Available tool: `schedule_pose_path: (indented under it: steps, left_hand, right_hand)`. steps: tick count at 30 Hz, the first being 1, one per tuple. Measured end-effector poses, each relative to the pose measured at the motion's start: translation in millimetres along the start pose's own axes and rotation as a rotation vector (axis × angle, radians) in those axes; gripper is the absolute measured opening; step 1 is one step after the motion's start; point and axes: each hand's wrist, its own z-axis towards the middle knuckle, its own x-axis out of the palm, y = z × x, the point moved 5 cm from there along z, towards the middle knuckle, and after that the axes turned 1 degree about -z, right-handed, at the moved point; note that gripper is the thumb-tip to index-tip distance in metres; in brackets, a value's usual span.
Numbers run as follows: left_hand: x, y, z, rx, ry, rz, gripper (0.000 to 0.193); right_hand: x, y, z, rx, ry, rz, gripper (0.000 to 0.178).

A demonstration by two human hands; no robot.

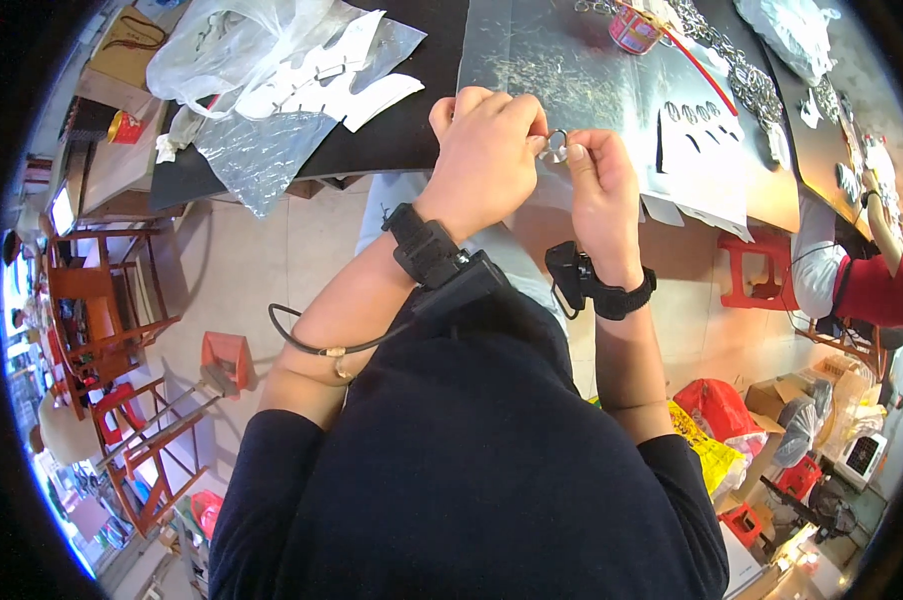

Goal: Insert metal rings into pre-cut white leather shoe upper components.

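Observation:
In front of me, over the near edge of the table, my left hand [487, 155] and my right hand [604, 190] meet fingertip to fingertip. Between them they pinch a small silver metal ring [558, 139]; its lower part is partly covered by my fingers. To the right of my right hand lies a white sheet [707, 185]. A row of several similar metal rings [694, 113] rests on it, with short dark strips [710, 138] just below them.
Plastic bags [237, 55] and white cut pieces [337, 80] lie at the far left. A red and white tub [634, 30], a red cord [699, 68] and metal chains [757, 90] are at the far right. A red stool [757, 270] stands near another person [877, 285].

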Motion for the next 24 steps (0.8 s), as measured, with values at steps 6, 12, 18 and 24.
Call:
schedule_pose_path:
  steps: [6, 12, 18, 24]
  left_hand:
    - [7, -21, -4, 0.093, -0.106, -0.007, 0.008]
    - [1, -57, -11, 0.321, -0.238, 0.087, 0.010]
    - [-2, -66, -26, 0.301, -0.187, 0.022, 0.011]
    - [-9, -68, -21, 0.243, -0.082, -0.106, 0.009]
  right_hand:
    - [-20, 3, -3, -0.002, -0.025, -0.014, 0.005]
    - [-45, 27, -21, -0.054, -0.077, -0.132, 0.004]
    - [-49, 36, -40, -0.107, -0.109, -0.205, 0.003]
    - [-48, 54, -33, -0.152, -0.107, -0.177, 0.003]
